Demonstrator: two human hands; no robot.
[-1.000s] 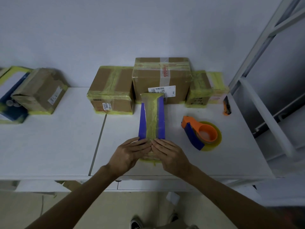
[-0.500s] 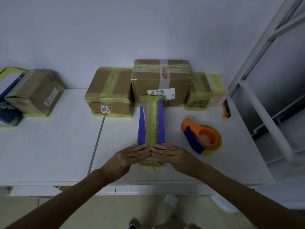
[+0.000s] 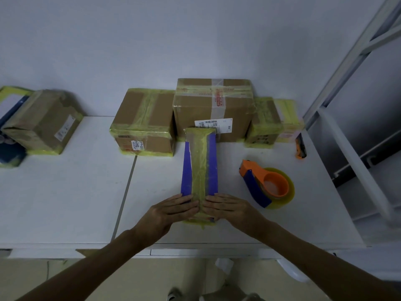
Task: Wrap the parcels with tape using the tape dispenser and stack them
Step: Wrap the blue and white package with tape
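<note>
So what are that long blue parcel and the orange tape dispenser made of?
Blue parcel: likely matte blue paper or card, judging by its flat, dull faces; a glossy, wrinkled yellowish tape strip runs down its top. Tape dispenser: apparently smooth moulded plastic, orange and blue, holding a translucent yellow tape roll.

On the white table (image 3: pixel 65 203) I see taped boxes (image 3: pixel 143 124) along the back edge, a blue parcel (image 3: pixel 199 166) near the front edge, a tape dispenser (image 3: pixel 267 185) beside it.
</note>
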